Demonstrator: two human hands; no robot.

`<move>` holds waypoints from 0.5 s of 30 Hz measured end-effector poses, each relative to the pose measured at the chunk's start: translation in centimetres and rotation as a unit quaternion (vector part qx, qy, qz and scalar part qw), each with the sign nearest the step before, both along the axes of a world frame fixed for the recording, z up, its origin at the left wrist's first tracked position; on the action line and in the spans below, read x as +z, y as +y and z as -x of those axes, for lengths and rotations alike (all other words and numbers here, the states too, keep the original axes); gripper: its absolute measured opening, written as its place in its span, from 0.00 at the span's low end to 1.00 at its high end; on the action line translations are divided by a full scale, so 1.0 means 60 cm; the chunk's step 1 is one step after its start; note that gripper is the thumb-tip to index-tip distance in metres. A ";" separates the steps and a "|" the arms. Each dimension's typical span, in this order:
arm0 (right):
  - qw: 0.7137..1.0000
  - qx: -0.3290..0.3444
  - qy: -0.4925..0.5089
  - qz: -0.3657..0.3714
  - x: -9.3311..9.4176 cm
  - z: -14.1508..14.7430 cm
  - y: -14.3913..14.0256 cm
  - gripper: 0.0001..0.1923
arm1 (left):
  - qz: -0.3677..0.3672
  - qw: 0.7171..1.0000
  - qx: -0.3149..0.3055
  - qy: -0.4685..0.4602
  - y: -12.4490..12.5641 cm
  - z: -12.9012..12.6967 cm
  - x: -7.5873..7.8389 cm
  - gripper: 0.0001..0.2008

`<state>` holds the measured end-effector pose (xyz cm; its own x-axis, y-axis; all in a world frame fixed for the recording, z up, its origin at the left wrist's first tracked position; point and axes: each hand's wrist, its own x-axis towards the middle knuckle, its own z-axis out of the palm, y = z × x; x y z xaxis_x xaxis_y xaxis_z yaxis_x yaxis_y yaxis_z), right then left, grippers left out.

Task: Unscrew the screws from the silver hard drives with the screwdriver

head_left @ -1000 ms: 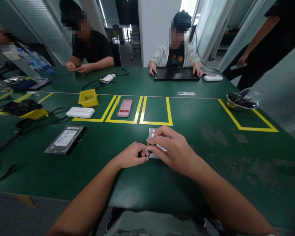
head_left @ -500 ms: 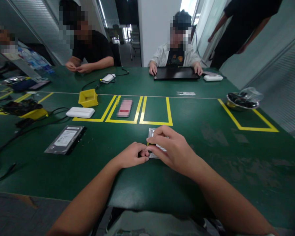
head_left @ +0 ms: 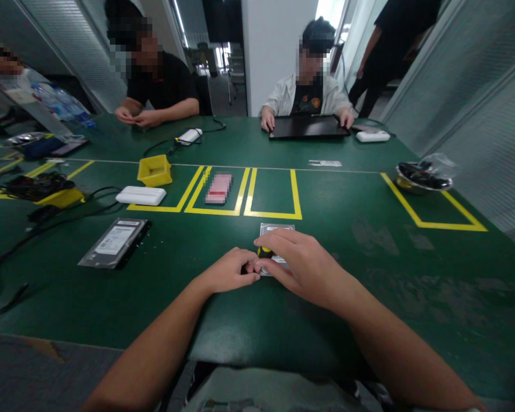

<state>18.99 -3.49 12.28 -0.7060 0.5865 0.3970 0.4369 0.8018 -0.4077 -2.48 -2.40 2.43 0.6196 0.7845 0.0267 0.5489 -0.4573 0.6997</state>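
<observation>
A silver hard drive (head_left: 277,231) lies flat on the green table (head_left: 369,269), just below the middle yellow-taped box. My right hand (head_left: 304,268) covers the drive's near half. Its thumb and fingers pinch a small yellow-and-black tool (head_left: 265,251) that stands on the drive's left side. My left hand (head_left: 230,272) is curled, its fingertips pressed at the drive's near left corner and touching my right fingertips. What lies under the fingertips is hidden.
A second hard drive in a bag (head_left: 114,242) lies to the left, with a white box (head_left: 140,195), a yellow bin (head_left: 154,170) and cables (head_left: 34,226) beyond. A bowl of parts (head_left: 423,176) sits far right. Two people sit across the table; one has a laptop (head_left: 308,127).
My right hand has slid back toward me, uncovering the drive's far edge and the yellow tool. The standing person at the back right has walked farther away.
</observation>
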 end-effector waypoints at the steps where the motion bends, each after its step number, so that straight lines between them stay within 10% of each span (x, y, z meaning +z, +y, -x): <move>1: 1.000 0.000 -0.002 0.004 0.001 0.000 0.000 0.11 | -0.002 1.000 -0.001 0.001 0.000 0.000 0.001 0.05; 15: 1.000 -0.004 0.027 -0.010 0.020 -0.020 -0.002 0.11 | 0.024 0.999 -0.021 -0.011 0.002 0.005 0.000 0.03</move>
